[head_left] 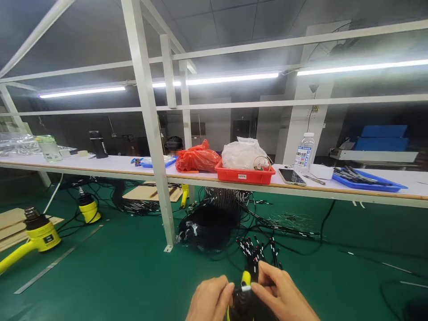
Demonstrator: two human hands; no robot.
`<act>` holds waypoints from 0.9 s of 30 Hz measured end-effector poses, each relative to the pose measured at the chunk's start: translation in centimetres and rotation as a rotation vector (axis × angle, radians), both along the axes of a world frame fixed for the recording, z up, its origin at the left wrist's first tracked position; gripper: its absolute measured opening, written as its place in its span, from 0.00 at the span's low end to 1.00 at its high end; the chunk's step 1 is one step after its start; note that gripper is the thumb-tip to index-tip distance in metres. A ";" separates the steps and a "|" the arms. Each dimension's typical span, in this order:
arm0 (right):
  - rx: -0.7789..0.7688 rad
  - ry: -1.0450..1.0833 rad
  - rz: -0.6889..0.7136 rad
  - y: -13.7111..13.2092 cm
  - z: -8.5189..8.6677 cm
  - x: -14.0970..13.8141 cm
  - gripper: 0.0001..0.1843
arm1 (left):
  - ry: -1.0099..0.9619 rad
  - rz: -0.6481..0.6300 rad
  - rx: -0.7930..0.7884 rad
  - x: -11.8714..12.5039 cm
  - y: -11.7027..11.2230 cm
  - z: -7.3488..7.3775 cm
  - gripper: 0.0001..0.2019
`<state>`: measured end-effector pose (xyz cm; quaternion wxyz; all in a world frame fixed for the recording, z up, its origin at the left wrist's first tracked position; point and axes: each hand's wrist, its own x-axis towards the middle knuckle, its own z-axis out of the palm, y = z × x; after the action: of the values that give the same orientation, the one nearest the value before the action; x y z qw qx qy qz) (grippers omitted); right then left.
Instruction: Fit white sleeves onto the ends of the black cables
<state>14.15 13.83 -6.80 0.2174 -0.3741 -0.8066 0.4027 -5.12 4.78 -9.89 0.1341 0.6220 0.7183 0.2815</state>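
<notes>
At the bottom of the head view, my left hand [210, 298] pinches one end of a thin black cable between thumb and fingers. My right hand [282, 292] pinches the same cable on the other side, with a white sleeve [246, 288] showing between the two hands. Directly beneath and behind the cable is a yellow and black heat gun [245, 278], mostly hidden by my hands. Beyond my fingers lies a bundle of black cables [250, 252] with white and red tips on the green table.
Two more heat guns [43, 232] and a steel ruler [60, 258] lie at left. Coiled black cables [210, 227] sit behind a white post [149, 111]. The raised shelf carries a red tray [244, 175], phone [292, 176], bottle [304, 154] and blue tray [394, 187].
</notes>
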 end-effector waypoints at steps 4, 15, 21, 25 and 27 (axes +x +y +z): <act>0.030 -0.019 -0.023 0.4 -0.1 -0.2 0.14 | -0.037 -0.011 -0.055 0.0 0.7 0.1 0.21; 0.061 -0.075 -0.051 0.7 -0.1 -0.6 0.12 | -0.174 0.015 -0.084 0.2 0.8 0.8 0.13; 0.063 -0.057 -0.081 0.8 -0.5 -0.5 0.10 | -0.197 -0.050 0.002 0.2 1.2 0.9 0.06; 0.036 -0.037 -0.075 0.8 -0.7 0.0 0.11 | -0.170 -0.027 0.015 0.3 1.4 0.4 0.05; 0.037 -0.080 -0.087 0.8 -0.6 0.2 0.13 | -0.120 -0.007 0.008 0.3 1.3 0.0 0.09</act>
<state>14.39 14.67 -7.42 0.2089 -0.4205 -0.8050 0.3627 -4.83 6.04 -9.85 0.1757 0.6070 0.7056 0.3207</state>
